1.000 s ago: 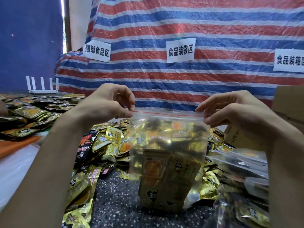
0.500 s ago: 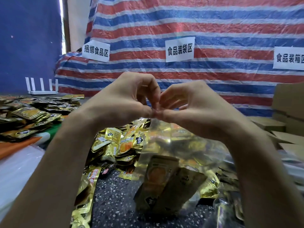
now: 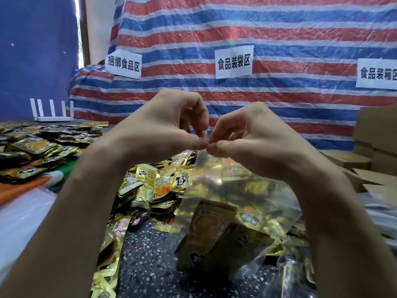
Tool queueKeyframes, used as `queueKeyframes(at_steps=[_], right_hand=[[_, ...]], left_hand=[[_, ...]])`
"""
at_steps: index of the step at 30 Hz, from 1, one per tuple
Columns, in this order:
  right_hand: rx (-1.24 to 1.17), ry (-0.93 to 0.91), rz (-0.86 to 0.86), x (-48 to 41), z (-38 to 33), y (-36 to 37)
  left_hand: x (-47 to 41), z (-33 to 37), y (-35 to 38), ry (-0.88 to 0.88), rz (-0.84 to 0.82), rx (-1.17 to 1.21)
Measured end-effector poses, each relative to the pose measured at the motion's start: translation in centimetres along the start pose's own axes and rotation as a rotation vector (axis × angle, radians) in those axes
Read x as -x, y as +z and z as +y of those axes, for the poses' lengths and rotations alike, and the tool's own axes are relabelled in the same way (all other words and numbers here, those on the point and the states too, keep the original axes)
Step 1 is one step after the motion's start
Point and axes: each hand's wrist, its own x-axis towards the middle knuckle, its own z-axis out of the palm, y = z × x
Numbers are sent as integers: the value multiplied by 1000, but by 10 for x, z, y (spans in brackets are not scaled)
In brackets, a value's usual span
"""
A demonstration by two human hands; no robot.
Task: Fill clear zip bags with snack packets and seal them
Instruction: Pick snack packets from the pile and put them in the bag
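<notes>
Clear plastic zip bag hangs in front of you, centre-right of the view. It is packed with gold foil snack packets. The bag is tilted and its top is gathered to a narrow point. Its bottom is at or just above the dark speckled tabletop; contact cannot be told.

Your left hand and right hand meet at that top point, thumb tips almost touching. Each hand pinches the bag's upper edge between thumb and forefinger, with the other fingers curled above. The zip strip is hidden under your fingers, so it cannot be told whether it is closed.

A loose heap of gold foil packets lies just behind and left of the bag. More trail down beside your left forearm.

A spread of darker black-and-gold packets covers the table at far left. Nearer you on that side lies pale translucent plastic sheeting, and above it an orange strip.

A white router with upright antennas stands at back left. Brown cardboard boxes are stacked at the right edge, well apart from the bag.

A red, white and blue striped tarp fills the background. It carries white paper signs with black characters. A dark blue sheet hangs at left.
</notes>
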Motion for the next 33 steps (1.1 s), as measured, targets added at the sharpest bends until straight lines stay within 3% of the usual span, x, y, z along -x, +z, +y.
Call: queueKeyframes(at_steps=[6,10,18,33], right_hand=[[-36,0,5,1,-1,0],[-20,11,-6,2,-3,1],[-52,80,-83,8,-3,-7],[-81,180,-57,6,15,-13]], left_hand=[[-2,-5,1,-46,-37,-20],[1,-12,1,-151,-249,-19],[2,-16,1,-45,-314,79],[-3,-50,12,15,0,274]])
